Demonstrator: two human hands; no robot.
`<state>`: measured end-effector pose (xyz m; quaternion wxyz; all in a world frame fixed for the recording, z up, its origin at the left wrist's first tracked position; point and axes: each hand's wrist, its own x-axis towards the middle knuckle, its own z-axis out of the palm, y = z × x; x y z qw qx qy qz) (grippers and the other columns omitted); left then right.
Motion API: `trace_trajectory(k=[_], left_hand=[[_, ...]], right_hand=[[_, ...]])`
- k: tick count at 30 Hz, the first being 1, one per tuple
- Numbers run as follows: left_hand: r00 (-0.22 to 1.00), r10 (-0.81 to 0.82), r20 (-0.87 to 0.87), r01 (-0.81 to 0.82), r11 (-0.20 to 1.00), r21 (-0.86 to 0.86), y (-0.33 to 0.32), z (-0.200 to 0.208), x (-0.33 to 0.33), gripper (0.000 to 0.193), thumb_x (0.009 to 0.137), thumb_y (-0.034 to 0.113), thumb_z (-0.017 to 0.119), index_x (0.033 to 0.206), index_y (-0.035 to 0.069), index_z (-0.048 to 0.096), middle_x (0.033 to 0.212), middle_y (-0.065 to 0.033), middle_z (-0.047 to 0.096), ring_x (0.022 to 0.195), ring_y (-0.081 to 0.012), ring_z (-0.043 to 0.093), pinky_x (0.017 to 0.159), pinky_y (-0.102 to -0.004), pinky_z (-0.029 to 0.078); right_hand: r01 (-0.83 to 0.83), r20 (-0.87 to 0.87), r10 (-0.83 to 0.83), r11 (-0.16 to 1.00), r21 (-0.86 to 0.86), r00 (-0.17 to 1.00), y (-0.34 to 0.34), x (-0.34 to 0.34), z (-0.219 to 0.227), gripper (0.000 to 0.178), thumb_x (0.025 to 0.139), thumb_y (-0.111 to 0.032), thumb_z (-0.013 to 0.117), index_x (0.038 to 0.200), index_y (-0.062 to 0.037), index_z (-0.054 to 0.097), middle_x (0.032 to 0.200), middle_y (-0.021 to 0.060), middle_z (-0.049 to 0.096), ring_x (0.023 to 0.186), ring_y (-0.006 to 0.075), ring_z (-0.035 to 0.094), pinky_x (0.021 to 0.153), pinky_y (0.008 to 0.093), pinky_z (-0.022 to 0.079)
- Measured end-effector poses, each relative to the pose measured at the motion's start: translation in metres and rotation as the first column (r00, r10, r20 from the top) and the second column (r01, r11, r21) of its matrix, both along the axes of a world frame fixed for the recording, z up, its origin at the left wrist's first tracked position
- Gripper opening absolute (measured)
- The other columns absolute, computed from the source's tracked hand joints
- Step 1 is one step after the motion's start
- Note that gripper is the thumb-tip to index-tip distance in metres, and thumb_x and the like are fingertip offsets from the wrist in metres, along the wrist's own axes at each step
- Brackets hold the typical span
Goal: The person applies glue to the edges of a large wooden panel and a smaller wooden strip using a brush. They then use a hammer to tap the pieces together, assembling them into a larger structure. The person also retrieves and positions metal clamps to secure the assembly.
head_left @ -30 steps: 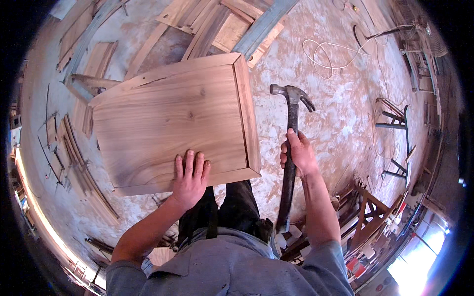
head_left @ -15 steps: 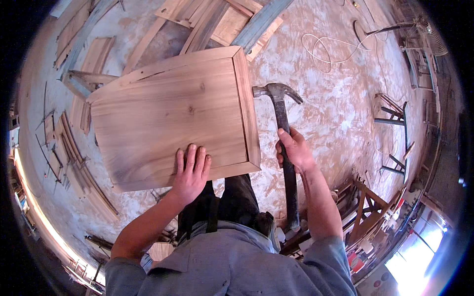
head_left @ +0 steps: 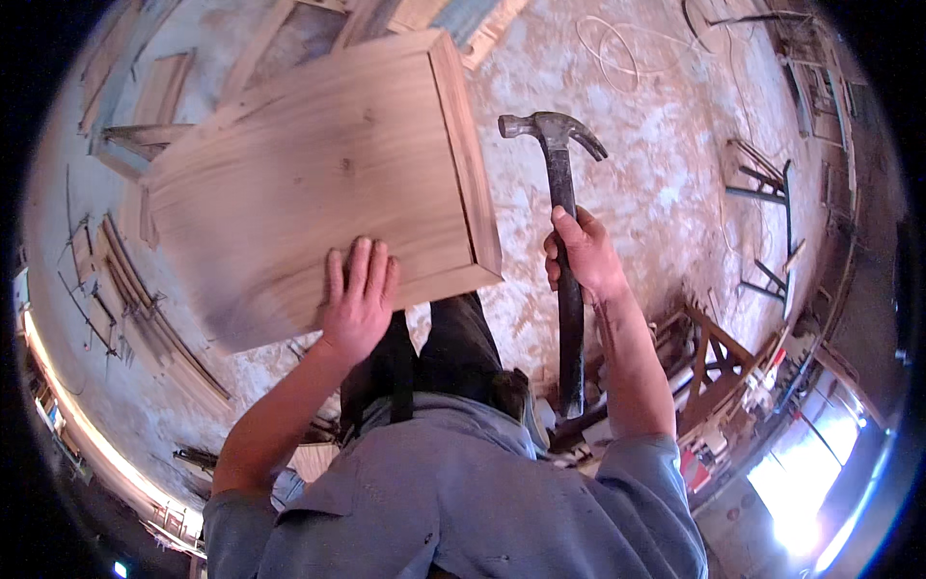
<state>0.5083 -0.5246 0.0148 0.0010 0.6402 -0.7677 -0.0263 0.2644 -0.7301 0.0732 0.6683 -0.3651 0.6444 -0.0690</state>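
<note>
In front of me is a wooden panel (head_left: 289, 183) with a frame strip mitred along its right and near edges. A thin dark gap runs between the right strip and the panel's field. My left hand (head_left: 361, 297) lies flat on the panel near its front edge, fingers stretched out. To the right of the panel, my right hand (head_left: 585, 253) is wrapped round the dark handle of a claw hammer (head_left: 554, 127). The hammer's head points away from me, its striking face toward the panel's right edge and apart from it. What holds the panel up from below is hidden.
Wooden frame pieces (head_left: 280, 48) lie on the floor beyond the panel. Long boards and clamps (head_left: 145, 299) lie at the left. A pale cable (head_left: 608, 58) loops on the floor at the far right. Metal stands (head_left: 772, 183) and a wooden trestle (head_left: 716, 362) are at the right.
The panel, with my left hand on it, has shifted slightly up and left in view. The hammer has drawn back a little from the panel's right edge, and the gap between them is wider.
</note>
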Motion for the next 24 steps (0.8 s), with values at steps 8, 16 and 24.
trace_trajectory(k=[8, 16, 24], left_hand=[[1.0, -0.029, 0.01, 0.028, 0.998, 0.052, 0.0, 0.004, 0.0, 0.04, 0.084, 0.016, 0.051, 0.12, -0.002, 0.056, 0.137, -0.0238, 0.044, 0.133, -0.042, 0.034, 0.106, -0.0653, 0.024], [1.0, -0.007, 0.018, 0.006, 0.999, 0.043, 0.004, -0.001, -0.001, 0.041, 0.083, 0.018, 0.052, 0.119, -0.001, 0.056, 0.138, -0.0232, 0.043, 0.133, -0.0417, 0.033, 0.106, -0.0645, 0.024], [1.0, -0.008, 0.012, 0.007, 0.998, 0.07, 0.004, 0.001, -0.001, 0.04, 0.084, 0.019, 0.051, 0.119, 0.0, 0.057, 0.138, -0.0214, 0.044, 0.133, -0.0409, 0.033, 0.107, -0.0649, 0.023]], right_hand=[[-0.029, 0.008, 0.028, 0.983, 0.182, 1.0, 0.058, -0.035, 0.007, 0.03, 0.095, -0.035, 0.053, 0.096, -0.0059, 0.045, 0.062, 0.0034, 0.05, 0.043, 0.0148, 0.051, 0.038, 0.0314, 0.045], [-0.068, 0.02, 0.065, 0.98, 0.19, 0.998, 0.068, -0.04, 0.008, 0.03, 0.096, -0.033, 0.052, 0.096, -0.0042, 0.045, 0.061, 0.0042, 0.05, 0.042, 0.0144, 0.05, 0.038, 0.0317, 0.045], [-0.037, -0.045, 0.049, 0.969, 0.243, 0.998, 0.075, -0.035, 0.015, 0.024, 0.096, -0.028, 0.053, 0.092, -0.006, 0.045, 0.062, 0.0035, 0.05, 0.042, 0.0138, 0.05, 0.037, 0.0297, 0.044]])
